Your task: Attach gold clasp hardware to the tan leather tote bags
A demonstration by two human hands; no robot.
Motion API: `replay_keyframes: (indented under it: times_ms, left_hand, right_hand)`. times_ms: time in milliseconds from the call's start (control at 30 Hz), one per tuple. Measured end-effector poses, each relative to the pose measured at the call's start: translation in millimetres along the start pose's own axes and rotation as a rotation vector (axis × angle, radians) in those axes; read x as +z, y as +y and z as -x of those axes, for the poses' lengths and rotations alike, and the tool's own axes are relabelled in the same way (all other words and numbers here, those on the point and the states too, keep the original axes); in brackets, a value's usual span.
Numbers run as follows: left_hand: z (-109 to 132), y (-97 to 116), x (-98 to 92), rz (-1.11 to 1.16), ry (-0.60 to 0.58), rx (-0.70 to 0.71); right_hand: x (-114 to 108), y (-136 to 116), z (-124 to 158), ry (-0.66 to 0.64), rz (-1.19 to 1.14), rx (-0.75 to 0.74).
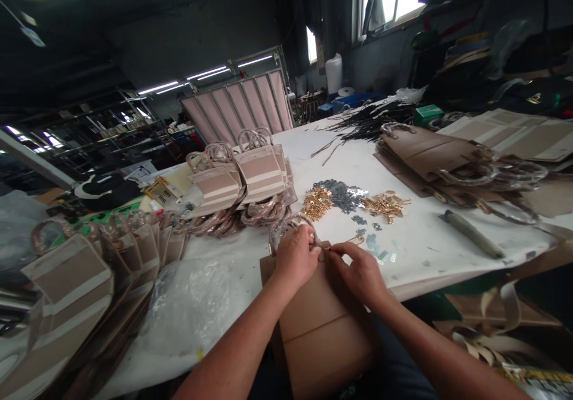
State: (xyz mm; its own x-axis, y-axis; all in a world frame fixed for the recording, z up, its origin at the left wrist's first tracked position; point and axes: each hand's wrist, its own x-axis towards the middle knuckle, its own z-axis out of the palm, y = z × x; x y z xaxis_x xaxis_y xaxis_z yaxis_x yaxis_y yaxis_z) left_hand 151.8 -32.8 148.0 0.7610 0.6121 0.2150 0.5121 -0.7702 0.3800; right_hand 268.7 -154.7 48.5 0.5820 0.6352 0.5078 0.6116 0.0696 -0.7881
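A brown handbag panel or bag [320, 340] leans against the near table edge in front of my body. Its plastic-wrapped handle [278, 228] stands up behind my left hand [296, 255], which is closed on the bag's top edge. Close by on the right, my right hand [360, 271] pinches at the same edge with thumb and forefinger together. Whatever lies between those fingertips is too small to make out. Just beyond it, a gold-coloured metal piece [357, 240] rests near heaps of gold fittings [317, 202] and grey metal plates [344, 196].
Striped bags [262, 173] with wrapped handles stand at the back left, more bags [71, 286] at the near left beside clear plastic [188, 304]. Stacked brown bags [430, 155], a dark grey rod [474, 234] and black strips [371, 119] occupy the right side.
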Motion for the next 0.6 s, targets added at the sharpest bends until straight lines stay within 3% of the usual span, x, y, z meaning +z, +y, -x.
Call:
replay_keyframes:
  times_ms: [133,367,600]
  left_hand:
    - [-1.5,0.0,-4.5,-0.079,-0.049,-0.014]
    - [3.4,-4.2,-4.0,0.079,-0.078,-0.071]
    - [7.2,-12.7,-9.8,0.378,-0.102,-0.139]
  right_hand:
    - [7.2,-1.9,0.3,-0.005,-0.1,0.099]
    - [6.5,-8.8,-2.6,-0.03,-0.182,0.174]
    - [-11.2,-24.7,0.7,0.048,-0.123,-0.092]
